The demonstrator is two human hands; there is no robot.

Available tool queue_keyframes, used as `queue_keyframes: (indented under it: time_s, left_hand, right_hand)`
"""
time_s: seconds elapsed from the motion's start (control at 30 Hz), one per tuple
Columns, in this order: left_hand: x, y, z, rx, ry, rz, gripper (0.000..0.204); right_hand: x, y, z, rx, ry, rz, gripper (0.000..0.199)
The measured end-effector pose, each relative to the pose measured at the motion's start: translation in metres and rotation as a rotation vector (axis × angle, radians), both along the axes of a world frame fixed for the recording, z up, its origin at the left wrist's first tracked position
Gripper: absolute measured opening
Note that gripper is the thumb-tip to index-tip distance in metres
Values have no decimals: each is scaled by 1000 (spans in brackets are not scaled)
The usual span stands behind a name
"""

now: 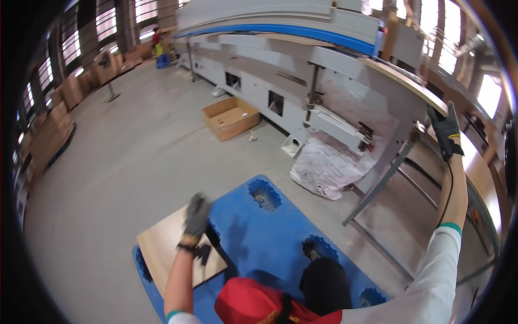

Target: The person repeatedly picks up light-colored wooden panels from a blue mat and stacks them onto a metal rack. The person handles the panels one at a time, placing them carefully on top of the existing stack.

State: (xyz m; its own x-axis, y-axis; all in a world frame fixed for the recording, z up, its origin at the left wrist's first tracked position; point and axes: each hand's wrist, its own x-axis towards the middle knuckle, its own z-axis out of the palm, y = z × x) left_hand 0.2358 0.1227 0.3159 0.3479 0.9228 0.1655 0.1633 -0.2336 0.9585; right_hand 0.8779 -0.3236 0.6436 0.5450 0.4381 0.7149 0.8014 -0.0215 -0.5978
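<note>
My left hand (197, 217), in a grey glove, is over the far edge of a light wooden board (162, 245). Motion smears its fingers, so whether it touches the board cannot be told. That board lies on the left part of a blue plastic pallet (243, 216) in front of me. Out to the right, my gloved right hand (447, 132) is raised at the end of a long wood-coloured panel (402, 81) on the machine's side. Its thumb and fingers sit on either side of the panel's corner.
A long grey machine (259, 65) with a blue strip runs across the back. An open cardboard box (231, 121) and a white printed sack (329, 167) stand at its foot. Metal table legs (377, 183) are at right. Stacked boards (59, 116) line the far left.
</note>
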Motion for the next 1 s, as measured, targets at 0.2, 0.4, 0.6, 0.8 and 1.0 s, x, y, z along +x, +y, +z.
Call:
queue_keyframes:
  time_s: [0.2, 0.4, 0.6, 0.8, 1.0]
  left_hand:
    - [240, -107, 131, 212, -479, -854, 43]
    - [290, -257, 209, -420, -830, -1209, 34]
    - [248, -225, 77, -657, -952, -1169, 27]
    - [-9, -161, -27, 553, -57, -349, 53]
    - [-160, -182, -65, -865, -1540, -21, 81]
  right_hand:
    - [-88, 13, -2, -165, -76, -223, 44]
    - [-284, 5, -87, -7, 709, 443, 42]
    - [-261, -42, -224, 275, 470, -51, 44]
    - [-391, 112, -255, 357, 1403, 480, 40]
    - [-520, 230, -416, 124, 1602, 716, 36]
